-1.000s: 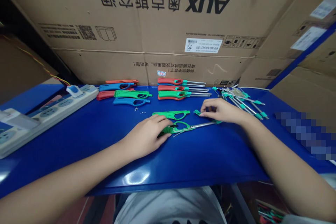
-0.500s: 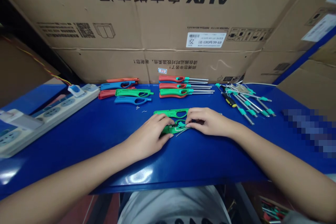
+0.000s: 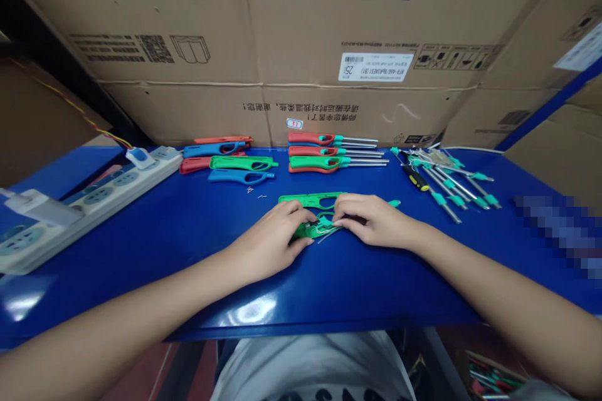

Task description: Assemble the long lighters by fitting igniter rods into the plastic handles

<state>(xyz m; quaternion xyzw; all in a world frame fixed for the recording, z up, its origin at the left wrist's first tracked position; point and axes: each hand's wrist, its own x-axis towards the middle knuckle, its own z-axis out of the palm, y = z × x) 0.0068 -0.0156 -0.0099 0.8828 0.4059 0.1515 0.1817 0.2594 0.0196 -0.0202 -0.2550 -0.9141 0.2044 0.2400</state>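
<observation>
My left hand (image 3: 277, 237) grips a green lighter shell half (image 3: 305, 231) between thumb and fingers, low over the table. Thin white wires and teal parts (image 3: 324, 223) show in the shell. My right hand (image 3: 369, 218) pinches at the shell's right end; its fingertips hide exactly what they hold. A thin metal rod (image 3: 329, 236) sticks out below the fingertips, and a teal tip shows behind the right knuckles. Just beyond my hands lies another green shell half (image 3: 310, 200), with its trigger opening partly behind my right fingers.
Coloured shell halves (image 3: 239, 175) lie back left near tiny metal bits (image 3: 250, 190). Assembled lighters (image 3: 315, 164) are stacked at back centre. Metal tubes with teal ends (image 3: 451, 183) and a black-yellow screwdriver (image 3: 416, 178) lie right. A power strip (image 3: 89, 200) runs along the left; cardboard (image 3: 263, 25) stands behind.
The view has shifted slightly, so things on the table appear a little further right. Both hands keep nearly the same pose on the green shell half.
</observation>
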